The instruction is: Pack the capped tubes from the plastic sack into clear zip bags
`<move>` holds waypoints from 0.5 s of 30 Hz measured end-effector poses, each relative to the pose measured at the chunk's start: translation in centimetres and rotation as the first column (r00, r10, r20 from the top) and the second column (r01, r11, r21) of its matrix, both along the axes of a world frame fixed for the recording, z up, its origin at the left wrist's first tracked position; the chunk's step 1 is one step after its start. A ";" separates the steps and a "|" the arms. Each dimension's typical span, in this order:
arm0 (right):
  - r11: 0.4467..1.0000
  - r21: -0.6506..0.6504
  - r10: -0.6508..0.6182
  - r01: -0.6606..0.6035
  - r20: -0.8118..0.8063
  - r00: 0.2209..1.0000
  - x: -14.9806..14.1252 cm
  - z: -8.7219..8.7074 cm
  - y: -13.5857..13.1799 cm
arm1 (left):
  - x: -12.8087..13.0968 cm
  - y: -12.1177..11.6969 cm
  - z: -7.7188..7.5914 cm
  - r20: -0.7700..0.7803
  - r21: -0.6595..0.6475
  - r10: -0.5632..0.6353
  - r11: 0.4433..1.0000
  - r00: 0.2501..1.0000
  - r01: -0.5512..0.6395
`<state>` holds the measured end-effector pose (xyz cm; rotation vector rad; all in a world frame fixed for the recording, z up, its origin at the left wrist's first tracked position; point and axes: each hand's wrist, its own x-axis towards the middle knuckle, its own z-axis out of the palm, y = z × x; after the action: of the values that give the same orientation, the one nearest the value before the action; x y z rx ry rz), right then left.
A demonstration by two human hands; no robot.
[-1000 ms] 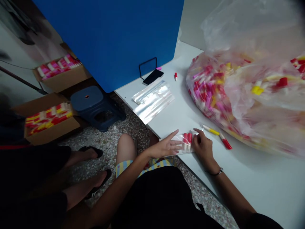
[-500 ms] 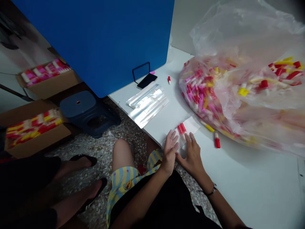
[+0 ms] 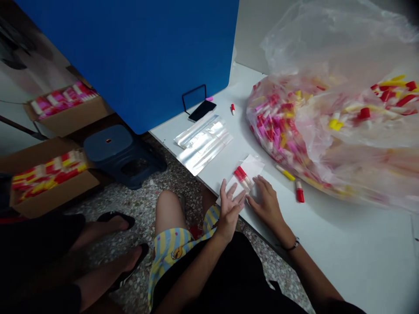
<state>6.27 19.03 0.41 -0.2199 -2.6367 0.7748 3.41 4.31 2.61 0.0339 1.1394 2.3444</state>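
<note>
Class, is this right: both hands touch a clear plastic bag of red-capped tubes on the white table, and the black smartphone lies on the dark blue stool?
No: the black smartphone lies on the white table, not the dark blue stool; the head view shows it. The rest stands.

A phone lies beside a blue partition, with cardboard boxes of red packs near a dark blue stool.

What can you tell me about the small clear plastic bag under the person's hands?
The small clear plastic bag lies flat and diagonal on the white table, with a whitish, sheet-like area showing through it. Red-capped tubes appear to sit inside. The left hand and right hand are at its near end, their fingers at or against it.
</note>
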 end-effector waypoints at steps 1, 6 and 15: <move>1.000 0.030 0.002 -0.002 0.013 1.000 -0.4 -0.1 0.0 | 0.0 0.0 -0.1 0.010 0.013 0.009 1.000 1.000 -0.009; 0.999 0.037 -0.024 0.024 -0.005 1.000 -1.2 -0.2 -0.5 | -0.1 0.0 -0.3 0.064 0.043 0.010 0.999 0.998 -0.012; 0.993 0.107 -0.063 0.057 0.057 0.996 -2.4 0.1 -1.2 | 0.1 0.4 -0.5 -0.042 -0.261 0.031 0.964 0.999 -0.041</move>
<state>3.92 17.84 0.48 -0.2962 -2.7054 0.6168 3.53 4.68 2.11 -0.0380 1.4711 2.2121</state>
